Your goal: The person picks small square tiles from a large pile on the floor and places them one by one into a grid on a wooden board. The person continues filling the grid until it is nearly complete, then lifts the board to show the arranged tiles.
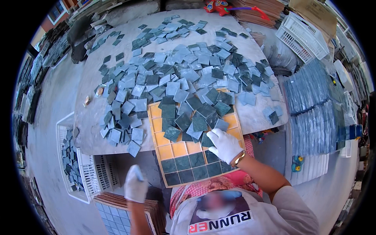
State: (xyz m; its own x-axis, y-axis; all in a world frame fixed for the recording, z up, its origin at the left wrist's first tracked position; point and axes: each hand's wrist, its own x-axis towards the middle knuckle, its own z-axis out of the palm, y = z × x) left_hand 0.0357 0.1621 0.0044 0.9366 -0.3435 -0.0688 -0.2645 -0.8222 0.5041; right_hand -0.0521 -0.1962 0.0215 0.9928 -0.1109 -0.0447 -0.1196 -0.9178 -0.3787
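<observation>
My right hand (225,146), in a white glove, pinches a dark green square stone tile (206,140) above the yellow grid tray (187,147). Off the table's near edge, to the left of the tray, my gloved left hand (136,188) is raised, closed on a pale blue-grey tile (135,173); motion smears it a little. Dark green tiles (196,159) fill the tray's nearest rows, one to a cell. Several loose tiles (199,122) lie heaped over its far part, hiding the cells there. Bare yellow cells show between.
A wide heap of loose tiles (188,74) covers the table (88,133). White crate (72,192) with tiles stands at the lower left, beside stacked tile sheets (113,215). Bundled slate stacks (313,127) stand at the right. White crates (303,37) and a red toy (217,7) sit behind.
</observation>
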